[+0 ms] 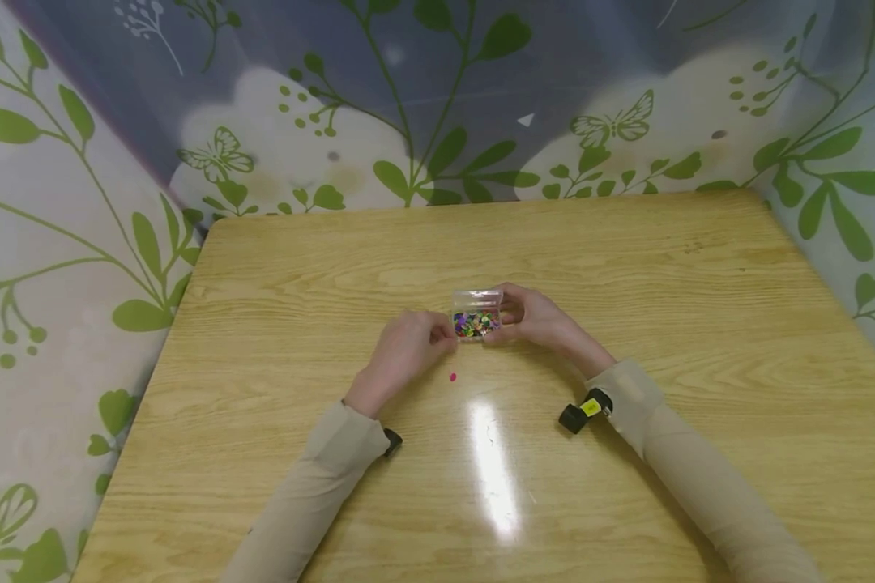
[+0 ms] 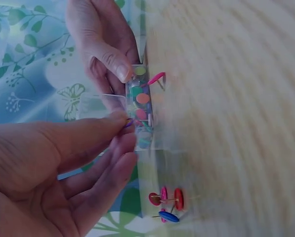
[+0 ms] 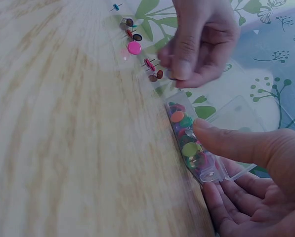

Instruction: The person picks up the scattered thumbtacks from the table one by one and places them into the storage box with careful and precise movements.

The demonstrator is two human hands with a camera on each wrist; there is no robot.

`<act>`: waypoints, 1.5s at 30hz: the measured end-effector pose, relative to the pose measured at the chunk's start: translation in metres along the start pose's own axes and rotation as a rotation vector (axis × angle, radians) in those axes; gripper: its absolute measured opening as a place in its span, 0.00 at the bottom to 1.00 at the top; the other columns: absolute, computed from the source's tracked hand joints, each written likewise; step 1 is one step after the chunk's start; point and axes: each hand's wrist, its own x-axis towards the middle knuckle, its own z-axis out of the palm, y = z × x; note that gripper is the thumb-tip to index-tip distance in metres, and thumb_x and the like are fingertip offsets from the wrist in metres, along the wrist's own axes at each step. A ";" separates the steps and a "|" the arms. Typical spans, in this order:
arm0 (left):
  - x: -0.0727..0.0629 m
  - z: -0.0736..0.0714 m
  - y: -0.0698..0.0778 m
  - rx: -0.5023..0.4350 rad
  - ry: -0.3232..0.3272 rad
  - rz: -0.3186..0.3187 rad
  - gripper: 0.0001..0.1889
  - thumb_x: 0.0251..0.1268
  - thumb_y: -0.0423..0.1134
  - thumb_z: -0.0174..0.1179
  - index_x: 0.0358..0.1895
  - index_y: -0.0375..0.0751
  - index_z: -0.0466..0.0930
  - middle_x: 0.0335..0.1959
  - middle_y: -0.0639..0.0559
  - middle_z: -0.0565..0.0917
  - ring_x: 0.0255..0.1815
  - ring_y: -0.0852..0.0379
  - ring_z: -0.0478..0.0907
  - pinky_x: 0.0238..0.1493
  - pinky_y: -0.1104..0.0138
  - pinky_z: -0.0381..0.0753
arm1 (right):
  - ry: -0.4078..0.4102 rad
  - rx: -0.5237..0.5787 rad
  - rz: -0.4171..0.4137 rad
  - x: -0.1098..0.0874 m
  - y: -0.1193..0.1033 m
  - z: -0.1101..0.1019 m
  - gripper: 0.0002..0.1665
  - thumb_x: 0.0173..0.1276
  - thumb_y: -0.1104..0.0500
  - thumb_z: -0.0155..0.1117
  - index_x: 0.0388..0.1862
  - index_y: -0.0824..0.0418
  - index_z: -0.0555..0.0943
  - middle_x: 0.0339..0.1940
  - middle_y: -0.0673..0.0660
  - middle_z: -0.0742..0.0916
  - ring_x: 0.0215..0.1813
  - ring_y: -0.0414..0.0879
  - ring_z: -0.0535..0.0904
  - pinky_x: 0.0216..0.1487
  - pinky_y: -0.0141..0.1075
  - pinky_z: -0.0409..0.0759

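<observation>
A small clear plastic box (image 1: 477, 324) full of multicoloured thumbtacks (image 3: 190, 149) sits on the table with its hinged lid (image 3: 238, 116) raised. My right hand (image 1: 543, 317) grips the box's right end, thumb on the near side. At the left end, my left hand (image 1: 408, 348) pinches a purple-blue thumbtack (image 2: 129, 122) between thumb and forefinger; the fingers mostly cover it. One pink thumbtack (image 1: 453, 376) lies on the wood just in front. The left wrist view shows a red thumbtack (image 2: 179, 198) and a blue thumbtack (image 2: 168, 216) among several loose ones.
The wood-grain table (image 1: 262, 389) reaches back to a wall (image 1: 306, 162) printed with leaves and butterflies. A black wrist device (image 1: 574, 418) hangs by the right cuff. Several loose thumbtacks, including a bright pink thumbtack (image 3: 134, 48), show beyond the box in the right wrist view.
</observation>
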 end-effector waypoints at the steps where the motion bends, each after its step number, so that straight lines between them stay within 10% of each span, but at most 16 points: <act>1: 0.001 -0.001 0.000 -0.004 0.020 0.000 0.02 0.65 0.36 0.69 0.33 0.45 0.88 0.30 0.54 0.88 0.30 0.60 0.82 0.36 0.68 0.83 | 0.000 -0.001 0.000 0.000 0.000 0.000 0.42 0.56 0.63 0.79 0.69 0.62 0.71 0.67 0.68 0.78 0.66 0.66 0.75 0.68 0.55 0.74; 12: 0.016 0.000 0.004 -0.075 0.180 0.037 0.02 0.66 0.34 0.68 0.38 0.40 0.88 0.33 0.50 0.89 0.32 0.58 0.85 0.34 0.70 0.84 | -0.006 0.000 -0.014 0.000 -0.001 0.001 0.41 0.58 0.63 0.79 0.69 0.62 0.72 0.66 0.67 0.79 0.66 0.65 0.76 0.68 0.56 0.74; 45: 0.010 -0.011 -0.004 0.062 0.218 -0.080 0.03 0.70 0.40 0.66 0.40 0.49 0.88 0.40 0.54 0.91 0.35 0.57 0.87 0.31 0.65 0.84 | -0.001 0.010 0.004 0.001 0.001 0.001 0.41 0.56 0.63 0.79 0.68 0.60 0.72 0.65 0.67 0.79 0.65 0.64 0.76 0.68 0.56 0.74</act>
